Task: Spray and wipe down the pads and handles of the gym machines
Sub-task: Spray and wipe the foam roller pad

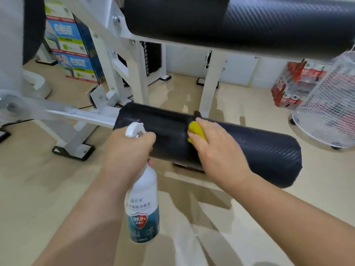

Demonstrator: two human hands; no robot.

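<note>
Spray bottle (143, 208) nearest cam, white w/ blue-teal label showing a shield and "99.9%"; hangs nearly upright, nozzle end up; L hand (127, 150) wrapped tight round its neck, fingers curled by the white trigger head, which points at the pad ahead; R hand (217, 148) just beyond, palm down, fingers closed over a bunched yellow cloth (196, 129), pressing it onto the top of the lower roller pad (259, 150); that pad is black, carbon-weave texture, lying across the view from centre-left to right, its left half looking glossy; white machine frame (84, 116) carries it from the left, feet on a pale floor (38, 179); further back a larger upper pad (240, 22), same black cover, on white uprights; white wire fan guard (326, 112) far right; stacked blue-white boxes (73, 47) back left; red-labelled packs (294, 83) back right by the wall.
</note>
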